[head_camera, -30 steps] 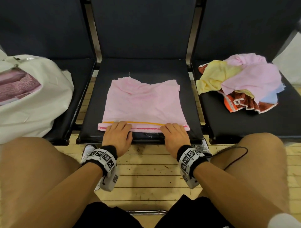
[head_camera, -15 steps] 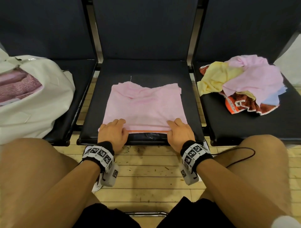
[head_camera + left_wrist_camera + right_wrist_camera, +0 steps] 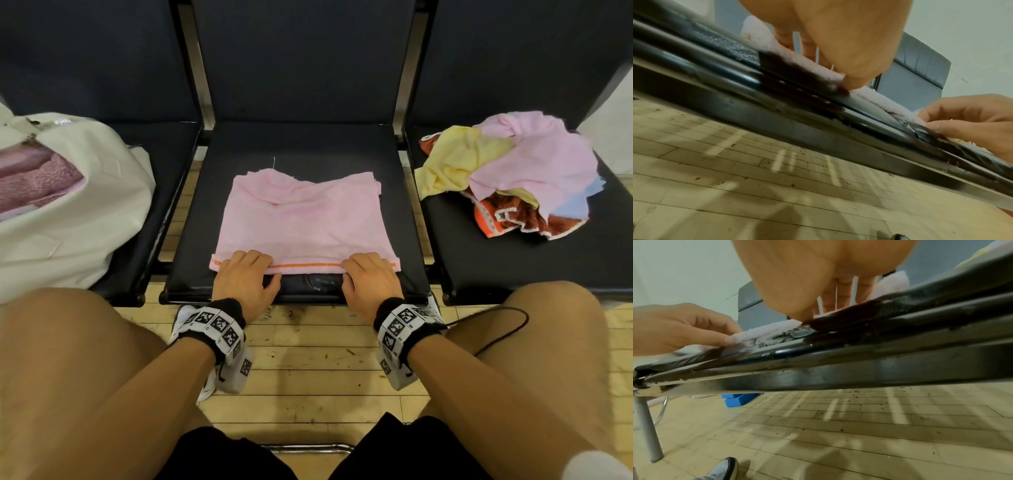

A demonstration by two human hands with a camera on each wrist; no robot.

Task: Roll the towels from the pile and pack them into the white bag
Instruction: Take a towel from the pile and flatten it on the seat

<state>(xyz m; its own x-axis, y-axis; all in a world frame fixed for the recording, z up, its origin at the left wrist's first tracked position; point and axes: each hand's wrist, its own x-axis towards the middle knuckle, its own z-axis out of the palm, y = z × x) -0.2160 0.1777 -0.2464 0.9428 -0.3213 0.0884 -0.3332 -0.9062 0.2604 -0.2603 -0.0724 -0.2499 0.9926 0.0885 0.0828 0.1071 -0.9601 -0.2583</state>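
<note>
Head view: fingers on towel hem.

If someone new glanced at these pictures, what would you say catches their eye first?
First, the pink towel spread on the middle seat, with the left hand and right hand curling its near, orange-striped edge into a roll. Next, the jumbled towel pile of pink, yellow and rust cloths on the right seat. Last, the white bag on the left seat, with pink towels already inside.
</note>
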